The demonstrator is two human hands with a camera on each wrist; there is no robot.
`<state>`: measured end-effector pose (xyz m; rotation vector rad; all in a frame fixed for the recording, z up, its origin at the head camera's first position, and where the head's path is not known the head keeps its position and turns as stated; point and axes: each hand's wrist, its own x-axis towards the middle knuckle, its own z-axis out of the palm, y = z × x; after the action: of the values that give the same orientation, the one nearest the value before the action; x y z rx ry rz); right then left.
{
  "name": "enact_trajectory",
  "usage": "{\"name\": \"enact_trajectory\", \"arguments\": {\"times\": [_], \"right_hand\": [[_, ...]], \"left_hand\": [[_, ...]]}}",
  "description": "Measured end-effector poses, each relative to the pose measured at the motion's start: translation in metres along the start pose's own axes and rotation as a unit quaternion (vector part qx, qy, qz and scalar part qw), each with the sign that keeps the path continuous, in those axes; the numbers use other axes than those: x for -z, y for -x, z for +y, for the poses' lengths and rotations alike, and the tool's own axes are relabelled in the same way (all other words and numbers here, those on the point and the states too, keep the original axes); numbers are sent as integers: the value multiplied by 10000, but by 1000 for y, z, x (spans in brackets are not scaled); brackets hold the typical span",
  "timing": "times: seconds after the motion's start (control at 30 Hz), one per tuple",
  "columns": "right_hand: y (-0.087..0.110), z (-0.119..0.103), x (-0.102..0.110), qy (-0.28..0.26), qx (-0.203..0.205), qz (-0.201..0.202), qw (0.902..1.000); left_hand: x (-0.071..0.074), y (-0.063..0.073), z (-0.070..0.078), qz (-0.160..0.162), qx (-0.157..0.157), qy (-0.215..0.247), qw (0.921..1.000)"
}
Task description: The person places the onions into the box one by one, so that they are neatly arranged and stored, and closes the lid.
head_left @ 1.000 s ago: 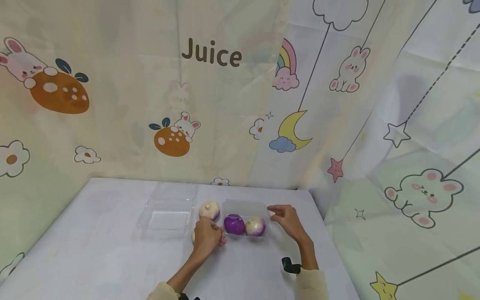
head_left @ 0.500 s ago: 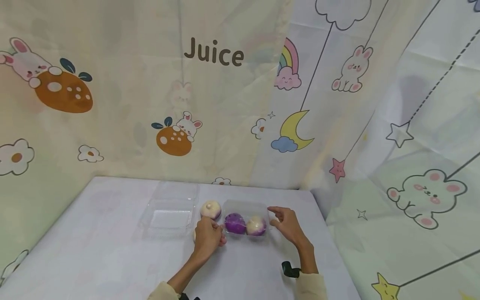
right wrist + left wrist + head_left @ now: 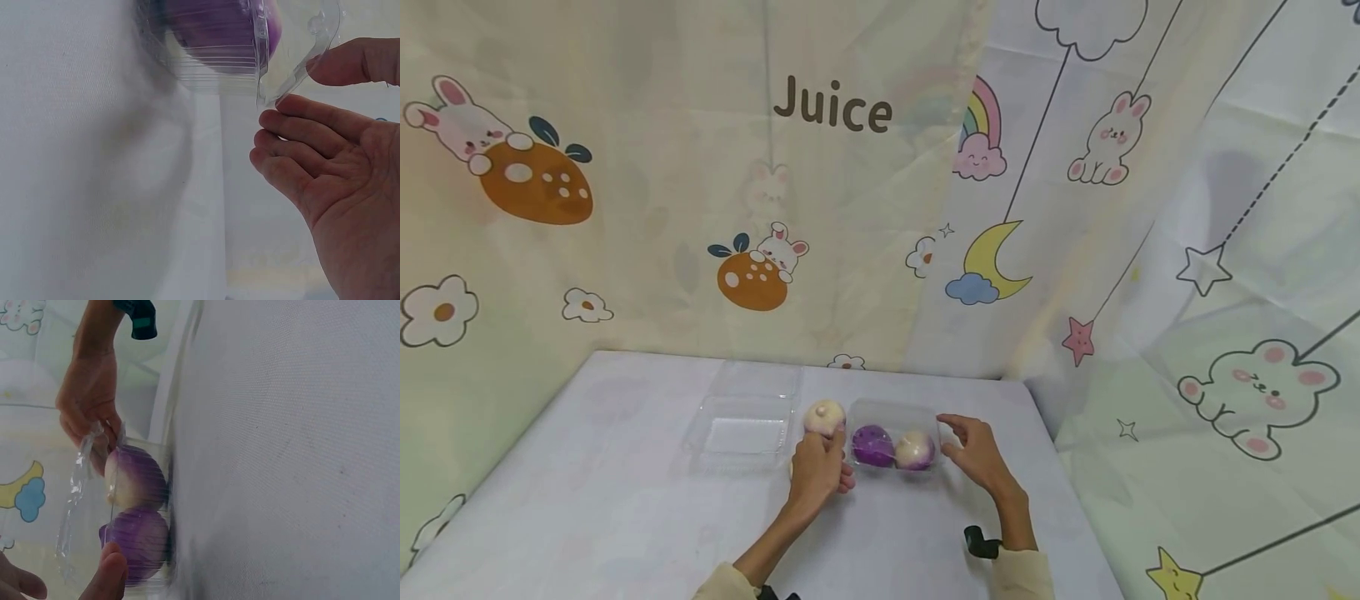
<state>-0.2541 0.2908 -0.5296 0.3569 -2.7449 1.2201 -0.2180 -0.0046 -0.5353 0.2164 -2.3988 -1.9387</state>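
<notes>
Two purple-and-white, onion-shaped vegetables [image 3: 915,450] sit side by side in a clear plastic clamshell box [image 3: 887,410], whose lid stands partly raised in the left wrist view. My left hand [image 3: 815,465] is at the box's left end; its thumb [image 3: 107,575] overlaps the nearer purple vegetable [image 3: 139,540], apart from the other finger in view. At the opposite end, my right hand [image 3: 340,169] has its thumb against the lid's edge and its forefinger tip at the box corner, fingers fairly straight. Behind my left hand lies another pale, purple-edged vegetable [image 3: 824,417].
A second clear clamshell box [image 3: 745,433] lies opened out to the left on the white table [image 3: 587,500]. One more pale vegetable shows only as a sliver beside my left hand. A printed curtain [image 3: 662,167] hangs behind the table.
A finger of my left hand has lifted and now points away from me near the box's left end. My right hand stays at the right end. The head view has shifted slightly left.
</notes>
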Motion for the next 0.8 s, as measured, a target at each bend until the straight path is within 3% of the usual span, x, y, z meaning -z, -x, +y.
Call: {"name": "enact_trajectory", "arguments": {"times": [0.8], "right_hand": [[6, 0, 0, 110, 24, -32, 9999]], "left_hand": [[3, 5, -4, -48, -308, -218, 9993]]}}
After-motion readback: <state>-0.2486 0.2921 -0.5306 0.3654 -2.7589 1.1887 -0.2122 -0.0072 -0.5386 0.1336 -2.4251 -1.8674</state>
